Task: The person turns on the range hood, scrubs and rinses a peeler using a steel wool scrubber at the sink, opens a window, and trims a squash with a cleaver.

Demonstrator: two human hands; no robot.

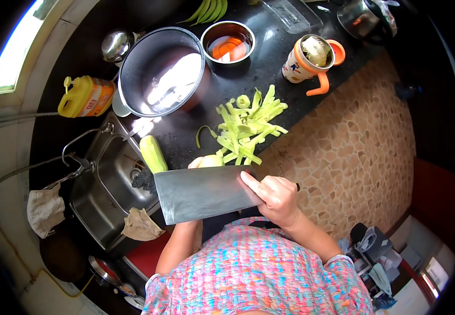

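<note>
My right hand (277, 199) is closed round the handle of a wide cleaver (206, 194), its index finger stretched along the blade. The blade lies flat across the view and hides most of my left hand (195, 163). Only some fingertips show past its upper edge, against a pale green peeled vegetable (211, 160). Another peeled green vegetable (153, 154) rests on the counter to the left. Just beyond the blade is a loose pile of light green peel strips (248, 126).
Farther back on the dark counter (269, 58) stand a large pot (162, 71), a steel bowl (228, 43) of reddish liquid and an orange-handled mug (301, 63). A yellow jug (87, 97) and the sink (113, 178) are at left, with a cloth (141, 225) over its edge.
</note>
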